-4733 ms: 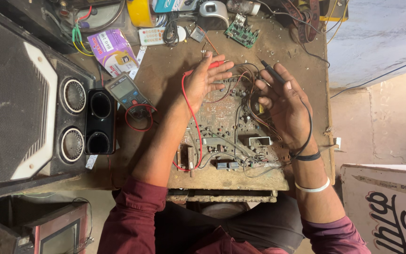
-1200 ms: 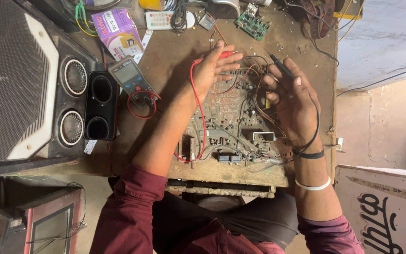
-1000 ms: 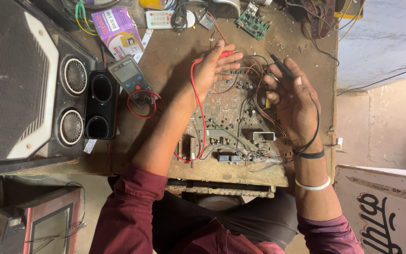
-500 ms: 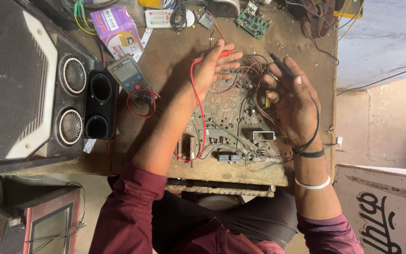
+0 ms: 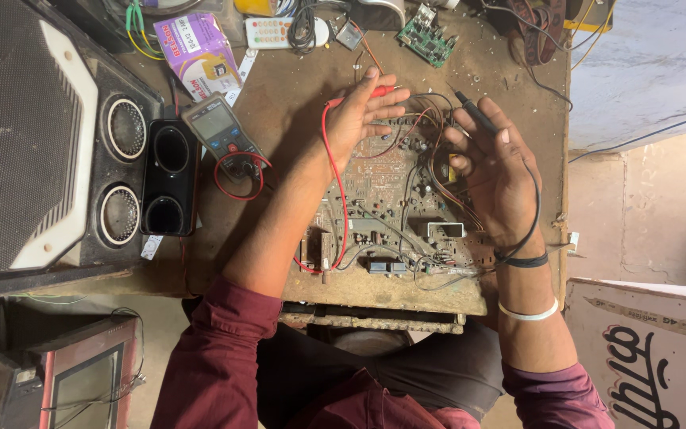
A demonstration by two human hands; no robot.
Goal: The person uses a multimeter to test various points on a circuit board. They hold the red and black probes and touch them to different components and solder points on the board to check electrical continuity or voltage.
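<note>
At far left stands a speaker cabinet (image 5: 49, 151), with a multimeter (image 5: 217, 131) just right of it. My left hand (image 5: 356, 119) pinches the red probe (image 5: 363, 94) over the circuit board (image 5: 395, 206). Tangled wires (image 5: 438, 179) crowd between. My right hand (image 5: 498, 179) grips the black probe (image 5: 476, 115).
</note>
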